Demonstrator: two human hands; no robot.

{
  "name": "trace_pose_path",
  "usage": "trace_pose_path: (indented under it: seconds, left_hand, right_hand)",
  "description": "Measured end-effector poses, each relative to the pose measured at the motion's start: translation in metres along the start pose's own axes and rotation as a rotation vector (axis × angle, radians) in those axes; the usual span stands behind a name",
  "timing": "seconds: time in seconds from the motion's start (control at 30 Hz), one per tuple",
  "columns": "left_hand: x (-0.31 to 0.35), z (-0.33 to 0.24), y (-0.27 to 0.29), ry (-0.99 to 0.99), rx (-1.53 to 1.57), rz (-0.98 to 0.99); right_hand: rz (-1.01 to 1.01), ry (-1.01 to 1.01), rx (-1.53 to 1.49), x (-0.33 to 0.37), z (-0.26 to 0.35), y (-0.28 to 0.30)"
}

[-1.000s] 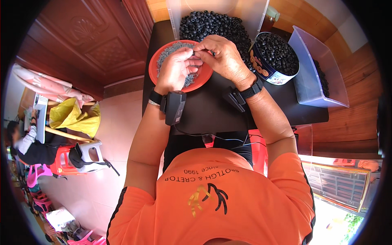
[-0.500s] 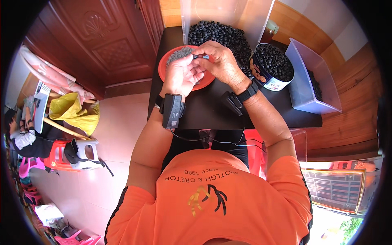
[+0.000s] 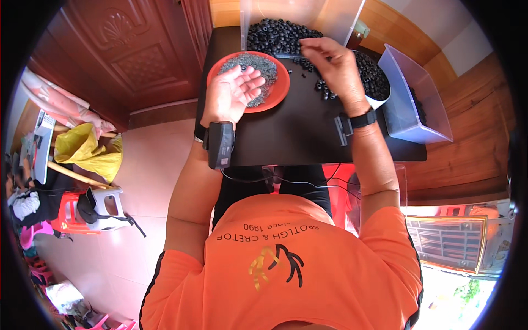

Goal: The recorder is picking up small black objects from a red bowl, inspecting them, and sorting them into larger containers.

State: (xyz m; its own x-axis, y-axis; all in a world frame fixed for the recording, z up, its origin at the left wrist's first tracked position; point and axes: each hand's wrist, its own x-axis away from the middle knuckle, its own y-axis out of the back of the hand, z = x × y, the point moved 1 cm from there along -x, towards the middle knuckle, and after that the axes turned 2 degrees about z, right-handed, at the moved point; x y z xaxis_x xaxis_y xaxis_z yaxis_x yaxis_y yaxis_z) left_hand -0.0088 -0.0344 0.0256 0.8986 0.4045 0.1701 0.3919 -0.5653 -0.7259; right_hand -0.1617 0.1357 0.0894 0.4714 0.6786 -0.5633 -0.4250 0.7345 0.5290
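Note:
My left hand (image 3: 231, 94) is palm up over an orange plate (image 3: 281, 88) heaped with tiny grey pieces (image 3: 264, 65). Between its thumb and forefinger tips sits a small dark ring-shaped piece (image 3: 243, 68); the other fingers are loosely spread. To the right, my right hand (image 3: 336, 69) hovers at the front of a heap of black bead-like parts (image 3: 272, 36), its thumb and forefinger apart. Nothing shows between those fingers, which are slightly blurred. Some loose black parts (image 3: 324, 91) lie on the dark table below that hand.
The heap lies in a clear plastic box (image 3: 300, 10) at the back. A round tub (image 3: 378, 102) of black parts stands partly behind my right hand, beside a tilted clear bin (image 3: 389, 104). Cables (image 3: 258, 176) hang at the dark table's (image 3: 286, 146) front edge.
My hands have separated. My right hand has moved right, away from the plate, to the black parts. My left hand has stayed over the plate, and the view has shifted slightly.

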Motion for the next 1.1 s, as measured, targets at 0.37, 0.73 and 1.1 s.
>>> trace_pose_path:
  seconds: [0.37, 0.73, 1.1]
  left_hand:
    - [-0.004, 0.008, 0.005, -0.004, 0.076, 0.02]
    - [0.044, 0.044, 0.006, 0.11, 0.043, 0.161]
    - [0.058, 0.061, 0.002, 0.151, 0.034, 0.176]
  right_hand:
    - [0.258, -0.06, 0.528, 0.016, -0.045, 0.014]
    - [0.424, -0.039, 0.504, -0.019, -0.098, -0.04]
    - [0.413, -0.356, -0.076, 0.002, -0.061, -0.02]
